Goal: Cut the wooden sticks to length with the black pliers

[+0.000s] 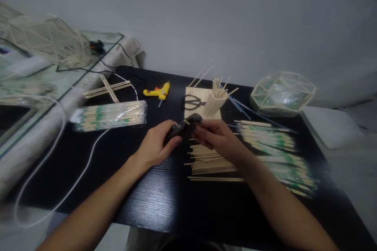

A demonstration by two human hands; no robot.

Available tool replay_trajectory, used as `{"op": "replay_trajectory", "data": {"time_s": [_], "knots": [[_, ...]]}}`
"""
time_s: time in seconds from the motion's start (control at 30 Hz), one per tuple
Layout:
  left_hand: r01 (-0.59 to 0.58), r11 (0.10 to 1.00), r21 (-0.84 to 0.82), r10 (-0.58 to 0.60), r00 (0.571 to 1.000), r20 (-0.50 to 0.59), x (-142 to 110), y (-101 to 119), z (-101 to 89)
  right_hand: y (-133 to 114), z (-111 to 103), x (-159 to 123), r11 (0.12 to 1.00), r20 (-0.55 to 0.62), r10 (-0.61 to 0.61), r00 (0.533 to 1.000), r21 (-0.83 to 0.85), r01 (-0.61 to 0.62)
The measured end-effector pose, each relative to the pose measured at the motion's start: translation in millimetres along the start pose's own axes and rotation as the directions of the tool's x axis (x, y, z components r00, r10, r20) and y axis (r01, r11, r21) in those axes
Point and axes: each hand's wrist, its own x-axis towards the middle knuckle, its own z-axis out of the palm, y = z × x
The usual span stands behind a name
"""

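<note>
Over the middle of the black table, my left hand (160, 141) is closed round a dark, shiny object (193, 119) with a rounded end and a thin pale band across it. Its kind is not clear. My right hand (216, 137) is at the object's right side, fingers curled in a pinch; whether they grip the object or something small is hidden. Below the right hand lie loose wooden sticks (206, 160) in a row. Just beyond the hands, black-handled scissors (193, 102) rest on a wooden board (190, 92), beside a stick-walled holder (214, 106) full of upright sticks.
A yellow glue gun (159, 91) lies behind my left hand. Wrapped chopsticks (112, 115) sit at left, with more packets (282, 160) at right. A faceted stick frame (282, 94) stands at the back right. A white cable (88, 168) loops over the table's left side.
</note>
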Motion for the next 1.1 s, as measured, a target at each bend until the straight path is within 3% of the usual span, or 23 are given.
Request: {"op": "replay_trajectory", "data": {"time_s": [0.27, 0.67, 0.77, 0.87, 1.0, 1.1], "knots": [[0.045, 0.998, -0.049, -0.041, 0.997, 0.072, 1, 3, 0.0, 1, -3, 2, 0.962, 0.055, 0.162, 0.985, 0.212, -0.170], [0.108, 0.994, -0.033, -0.105, 0.990, 0.095, 2, 3, 0.1, 3, -3, 3, 0.964, 0.048, 0.149, 0.988, 0.213, -0.156], [0.107, 0.994, -0.028, -0.104, 0.991, 0.083, 2, 1, 1.1, 1, -2, 3, 0.985, 0.016, 0.111, 0.994, 0.130, -0.112], [0.100, 0.995, -0.017, -0.098, 0.993, 0.065, 2, -1, 2.9, -2, 0, 3, 0.997, -0.051, 0.007, 0.999, -0.082, -0.012], [0.101, 0.995, 0.004, -0.101, 0.994, 0.047, 2, -4, 5.4, -1, 5, 3, 0.930, -0.132, -0.170, 0.977, -0.350, 0.115], [0.113, 0.993, 0.026, -0.113, 0.994, 0.011, 1, -4, 7.3, 6, 10, 2, 0.846, -0.186, -0.323, 0.928, -0.496, 0.195]]}}
